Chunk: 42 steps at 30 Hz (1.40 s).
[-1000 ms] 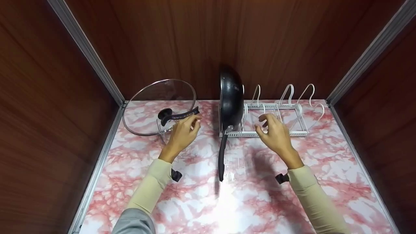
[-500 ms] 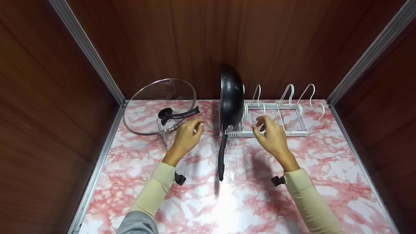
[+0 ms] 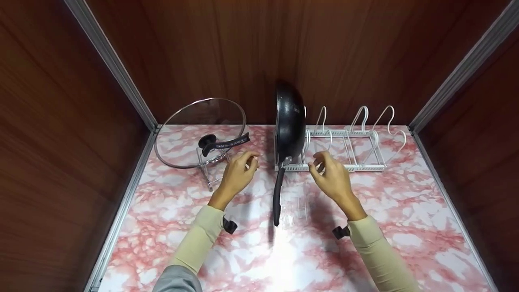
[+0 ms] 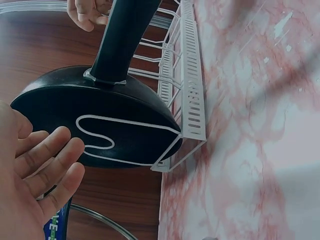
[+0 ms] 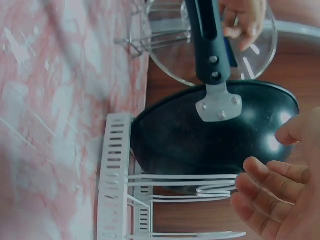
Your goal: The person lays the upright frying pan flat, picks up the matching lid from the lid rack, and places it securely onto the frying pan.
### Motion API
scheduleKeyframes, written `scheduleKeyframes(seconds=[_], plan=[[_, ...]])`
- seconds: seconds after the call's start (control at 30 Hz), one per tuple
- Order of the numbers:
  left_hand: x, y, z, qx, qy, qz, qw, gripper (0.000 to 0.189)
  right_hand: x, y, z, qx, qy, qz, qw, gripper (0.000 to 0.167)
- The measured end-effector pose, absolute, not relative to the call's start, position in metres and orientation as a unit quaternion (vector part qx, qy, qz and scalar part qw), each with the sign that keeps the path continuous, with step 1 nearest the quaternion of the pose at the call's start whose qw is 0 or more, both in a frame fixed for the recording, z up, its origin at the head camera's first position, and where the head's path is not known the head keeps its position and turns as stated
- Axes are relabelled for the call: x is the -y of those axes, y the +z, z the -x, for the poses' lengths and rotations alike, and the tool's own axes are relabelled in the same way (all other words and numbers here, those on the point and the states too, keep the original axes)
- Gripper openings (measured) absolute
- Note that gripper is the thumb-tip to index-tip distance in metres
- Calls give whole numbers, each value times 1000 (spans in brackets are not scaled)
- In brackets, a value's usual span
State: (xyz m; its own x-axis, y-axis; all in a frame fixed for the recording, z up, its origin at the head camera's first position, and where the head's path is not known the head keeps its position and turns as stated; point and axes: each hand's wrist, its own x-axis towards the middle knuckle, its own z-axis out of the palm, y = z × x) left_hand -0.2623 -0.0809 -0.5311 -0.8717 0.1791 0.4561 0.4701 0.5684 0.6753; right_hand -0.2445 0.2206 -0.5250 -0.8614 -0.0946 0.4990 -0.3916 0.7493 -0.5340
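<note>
A black wok (image 3: 291, 121) stands on edge in the left end of a white wire rack (image 3: 367, 167), its dark handle (image 3: 277, 198) pointing toward me. To the wok's left hovers my left hand (image 3: 239, 174), fingers loosely bent with nothing in them. My right hand (image 3: 333, 178) hangs on the other side, before the rack, likewise holding nothing. Behind my left hand a round glass lid (image 3: 178, 164) leans upright on a small wire stand (image 3: 209, 180). The left wrist view shows my relaxed fingers (image 4: 60, 155) beside the wok's inside (image 4: 95, 112).
The lid has a black knob (image 3: 206, 141) and a dark lettered band (image 3: 227, 144). White wire dividers (image 3: 365, 115) rise from the rack to the right of the wok. Wooden panels (image 3: 251, 48) enclose the red-and-white marbled tabletop (image 3: 304, 255) at the back and sides.
Both hands have drawn back toward me and slightly inward, closer to the wok's handle. My left hand has moved away from the lid's band. Wok, lid and rack stay in place.
</note>
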Motion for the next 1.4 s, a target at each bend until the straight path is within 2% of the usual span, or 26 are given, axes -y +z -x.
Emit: scheduleKeyframes(seconds=[0.3, 0.83, 1.4], plan=[[74, -540, 260, 863, -446, 183, 149, 19, -210, -531, 237, 910, 339, -118, 208, 19], [61, -550, 260, 856, -467, 180, 128, 16, -189, -543, 227, 899, 366, -113, 212, 17], [46, -557, 256, 858, -480, 156, 99, 23, -170, -550, 214, 901, 376, -117, 182, 14]])
